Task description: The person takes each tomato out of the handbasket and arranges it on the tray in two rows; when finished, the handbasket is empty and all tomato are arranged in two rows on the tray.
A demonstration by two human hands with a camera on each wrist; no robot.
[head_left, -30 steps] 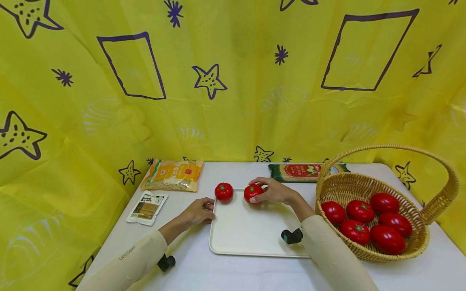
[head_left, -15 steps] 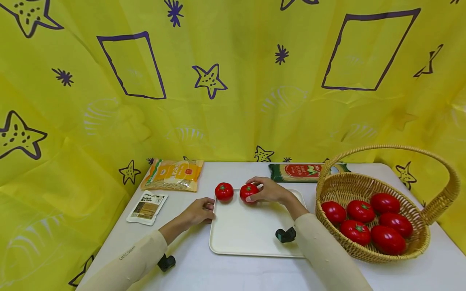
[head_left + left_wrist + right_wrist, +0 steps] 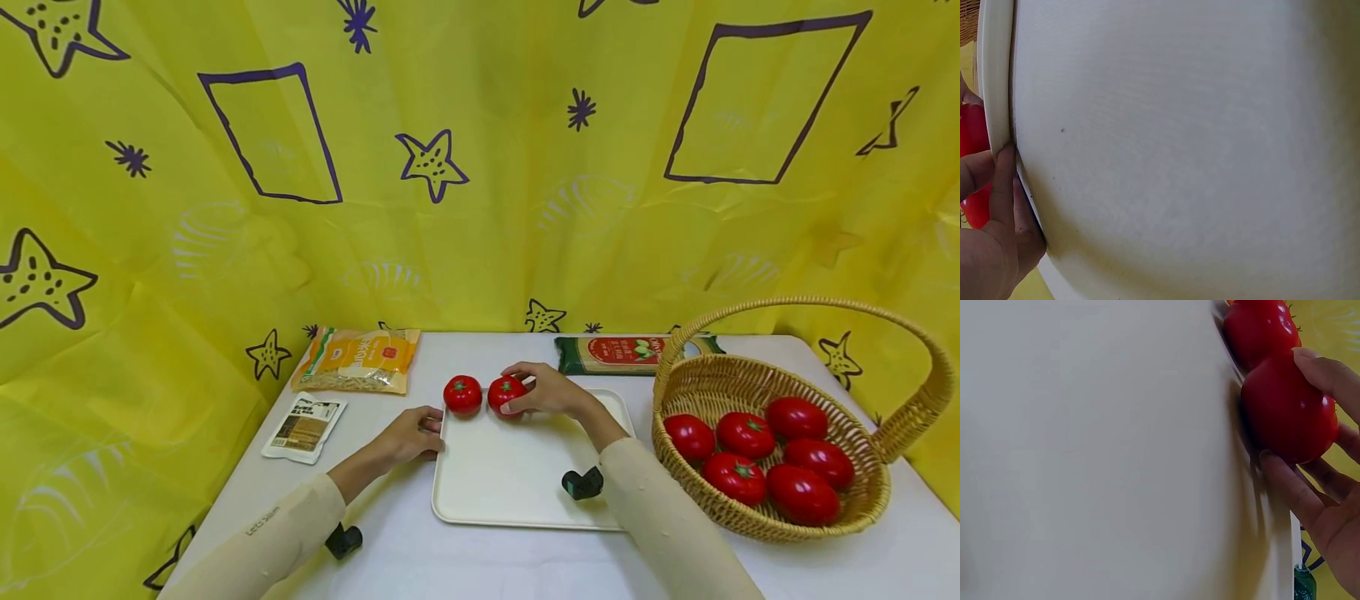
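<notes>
My right hand (image 3: 551,389) holds a red tomato (image 3: 501,398) with a green star-shaped top, thumb on one side and fingers on the other. This tomato is over the back edge of the white tray (image 3: 517,487). Just left of it, a second tomato (image 3: 462,396) sits in the tray's back left corner; between the two is a narrow gap. At the tray's left side, my left hand (image 3: 408,435) grips the rim (image 3: 999,75) between thumb and fingers. In the right wrist view, the held tomato (image 3: 1288,409) partly covers the other tomato (image 3: 1260,331).
A wicker basket (image 3: 675,383) with a tall handle and several tomatoes stands at the right. Behind the tray lies a green noodle packet (image 3: 615,356). An orange bag (image 3: 360,361) and a small white pouch (image 3: 305,427) lie at the left. A yellow curtain (image 3: 480,250) hangs behind.
My right hand has moved left with the tomato, bringing it closer to the tomato in the corner. My left hand has stayed at the tray's edge.
</notes>
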